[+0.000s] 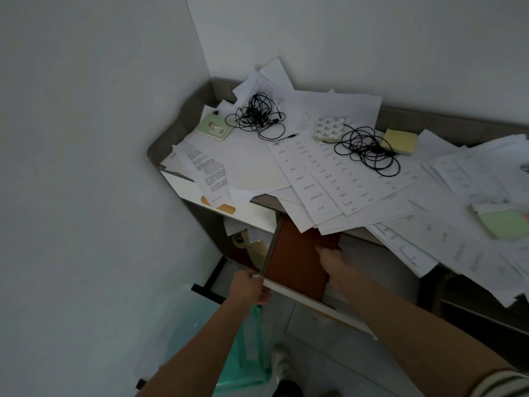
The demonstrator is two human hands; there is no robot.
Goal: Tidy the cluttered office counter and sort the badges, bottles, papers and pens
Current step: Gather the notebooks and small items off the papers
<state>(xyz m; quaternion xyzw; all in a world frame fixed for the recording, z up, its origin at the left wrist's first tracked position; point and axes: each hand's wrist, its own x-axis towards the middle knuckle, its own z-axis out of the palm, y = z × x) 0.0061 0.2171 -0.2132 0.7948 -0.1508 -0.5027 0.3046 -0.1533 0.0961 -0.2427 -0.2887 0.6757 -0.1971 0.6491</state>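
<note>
Drawer (300, 296) is standing open near you. Your left hand (252, 287) is gripping its corner, apparently steadying it, while your right hand (329, 257) is curling its fingers round the folder (294, 262) inside. Papers (329, 179) are sprawling across the far counter (415, 117).

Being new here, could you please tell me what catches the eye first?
Loose papers blanket the counter and spill over its front edge. Two black cable tangles lie on them, one back left, one right. Below, the right hand grips a brown folder, the left hand a white panel.
</note>
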